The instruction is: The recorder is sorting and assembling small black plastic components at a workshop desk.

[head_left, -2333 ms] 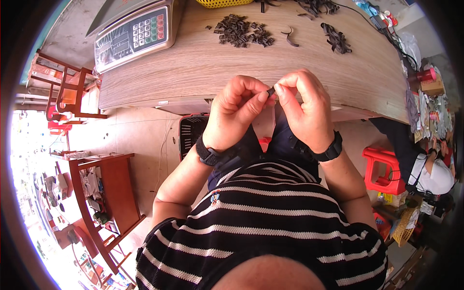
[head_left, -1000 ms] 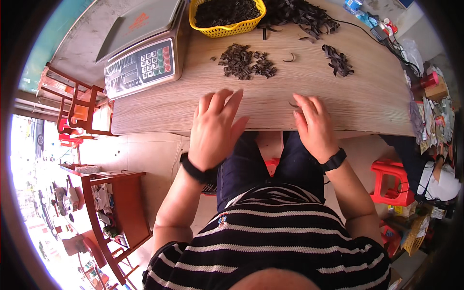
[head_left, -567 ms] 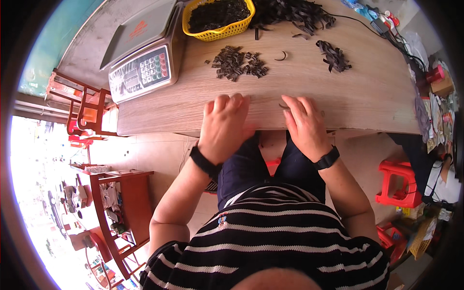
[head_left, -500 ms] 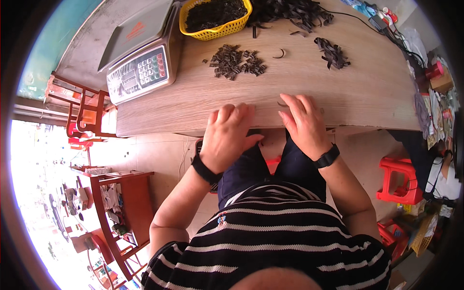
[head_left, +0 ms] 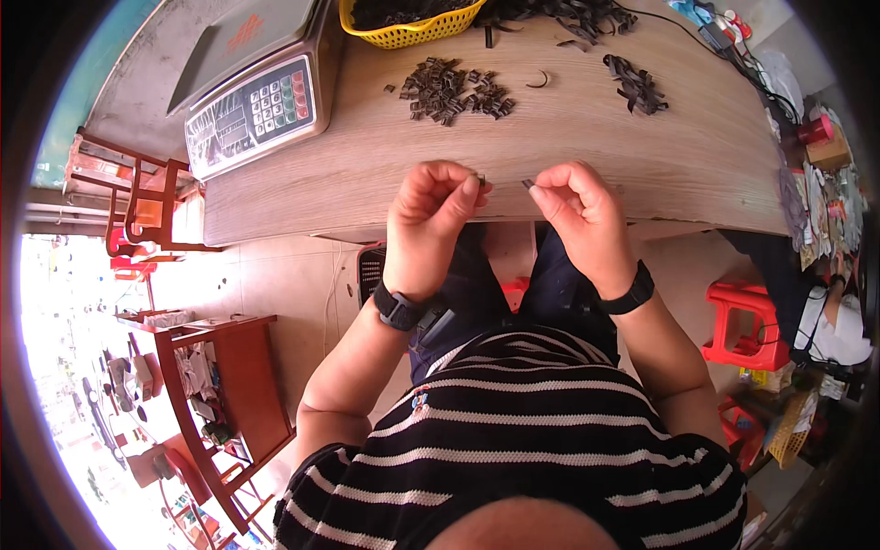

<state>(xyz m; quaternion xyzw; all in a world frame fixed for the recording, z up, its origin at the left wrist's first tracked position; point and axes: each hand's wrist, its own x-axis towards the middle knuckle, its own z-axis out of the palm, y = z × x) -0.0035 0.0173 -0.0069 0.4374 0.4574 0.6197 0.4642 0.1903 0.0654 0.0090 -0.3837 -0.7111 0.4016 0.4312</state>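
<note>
Above the table's near edge, my left hand [head_left: 429, 215] is closed in a pinch on a small dark piece [head_left: 482, 181] at its thumb and fingertips. Facing it, my right hand [head_left: 587, 211] pinches a short dark strip [head_left: 527, 183], whose end pokes out to the left. A small gap separates the two hands. Beyond them lies a pile of short, bent dark pieces [head_left: 433, 92], with a curved strip [head_left: 541, 81] to its right. Farther right is a small bunch of longer dark strips [head_left: 634, 87].
A digital scale [head_left: 252, 110] stands at the table's left. At the back are a yellow basket [head_left: 412, 37] of dark pieces and a heap of dark strips [head_left: 587, 16]. A red stool [head_left: 747, 321] stands on the floor at right, beside another person's arm [head_left: 832, 307].
Both hands were lower over the table edge with fingers stretched out. Now each is closed in a pinch with a small dark piece at its fingertips. The view has shifted slightly.
</note>
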